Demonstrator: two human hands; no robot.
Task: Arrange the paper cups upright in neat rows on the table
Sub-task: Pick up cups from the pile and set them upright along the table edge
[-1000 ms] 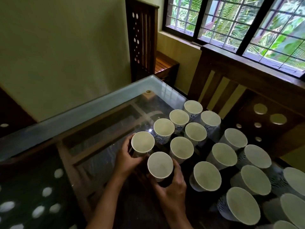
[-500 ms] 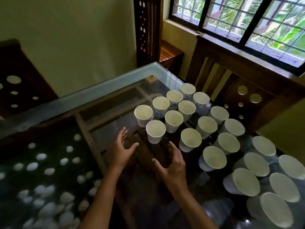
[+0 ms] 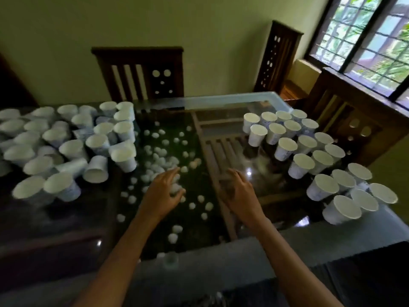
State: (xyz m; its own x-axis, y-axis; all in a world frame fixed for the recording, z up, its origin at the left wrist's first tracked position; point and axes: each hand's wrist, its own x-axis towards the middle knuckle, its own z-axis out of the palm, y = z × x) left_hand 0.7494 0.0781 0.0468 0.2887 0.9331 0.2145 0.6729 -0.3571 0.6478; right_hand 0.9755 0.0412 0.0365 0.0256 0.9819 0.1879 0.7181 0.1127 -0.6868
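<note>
The left hand [image 3: 162, 193] and right hand [image 3: 239, 193] hung empty with loose fingers over the middle of the bench [image 3: 221, 100], neat rows of cups [image 3: 305, 147] stood at its right end, and a messy pile of cups [image 3: 66, 140] at its left end was left to do.

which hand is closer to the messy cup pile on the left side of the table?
Left. The left hand hovers just right of the messy cup pile, holding nothing. The right hand is farther right, closer to the arranged rows.
</note>
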